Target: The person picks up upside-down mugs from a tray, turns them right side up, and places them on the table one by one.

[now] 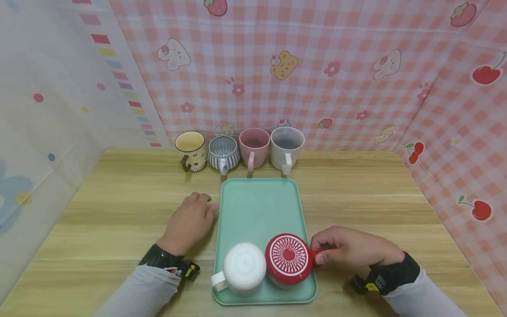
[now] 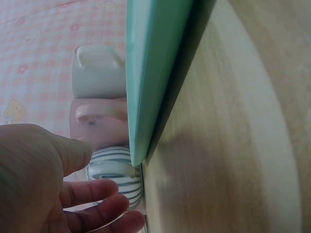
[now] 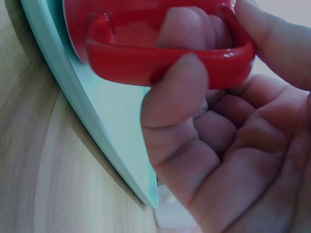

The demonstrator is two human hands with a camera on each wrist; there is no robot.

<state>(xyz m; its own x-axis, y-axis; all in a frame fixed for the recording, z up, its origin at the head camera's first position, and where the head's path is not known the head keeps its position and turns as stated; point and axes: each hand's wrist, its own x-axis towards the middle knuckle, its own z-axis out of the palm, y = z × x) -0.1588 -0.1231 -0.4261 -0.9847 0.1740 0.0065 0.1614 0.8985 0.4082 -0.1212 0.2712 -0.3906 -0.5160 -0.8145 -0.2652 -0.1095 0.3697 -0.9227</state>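
Note:
A red mug (image 1: 289,259) is upside down at the near right of the green tray (image 1: 259,211), its patterned base facing up. My right hand (image 1: 348,247) grips its handle; in the right wrist view the fingers (image 3: 177,92) curl round the red handle (image 3: 170,63). Beside it on the tray, a white mug (image 1: 244,267) is also bottom up, handle toward the left. My left hand (image 1: 189,223) rests by the tray's left edge with loosely bent fingers and holds nothing. The left wrist view shows that hand (image 2: 63,179) apart from the tray's side.
Behind the tray, a row of upright mugs stands along the wall: a yellow mug (image 1: 191,151), a striped mug (image 1: 223,154), a pink mug (image 1: 254,147) and a white-grey mug (image 1: 287,149). Checked cloth (image 1: 253,57) hangs behind the wooden table (image 1: 356,189).

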